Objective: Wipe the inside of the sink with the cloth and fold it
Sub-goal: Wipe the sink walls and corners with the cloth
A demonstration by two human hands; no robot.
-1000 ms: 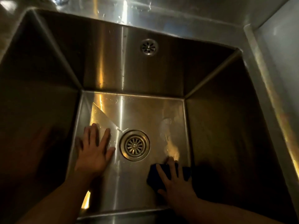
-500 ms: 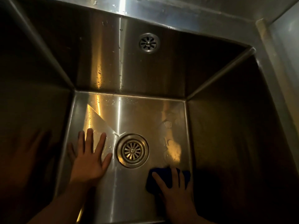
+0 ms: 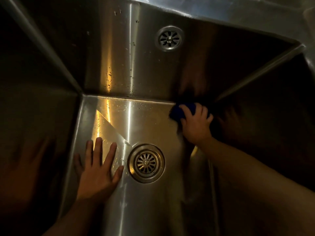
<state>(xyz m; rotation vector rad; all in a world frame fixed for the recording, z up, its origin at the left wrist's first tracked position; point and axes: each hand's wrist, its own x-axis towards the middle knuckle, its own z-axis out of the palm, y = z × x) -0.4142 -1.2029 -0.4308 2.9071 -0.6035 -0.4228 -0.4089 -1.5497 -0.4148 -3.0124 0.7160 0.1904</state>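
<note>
head view, right grip [image 3: 196, 126] curled on cloth [image 3: 178, 111] in far sink [image 3: 150, 75] corner, left grip [image 3: 97, 169] spread by drain [image 3: 146, 163]

A round drain strainer [image 3: 146, 163] sits at about six o'clock from the middle of the view, a steel ring around a disc of radial slots with a small knob at the centre. At about twelve o'clock, higher up, a smaller overflow grille [image 3: 169, 39] of the same slotted pattern is set into upright steel. Dark water drops [image 3: 131, 77] fleck that steel at eleven o'clock of the strainer, beside a bright vertical glint. Along the top edge, from twelve to two o'clock, runs a wet steel ledge [image 3: 213, 7] catching pale light.
</note>
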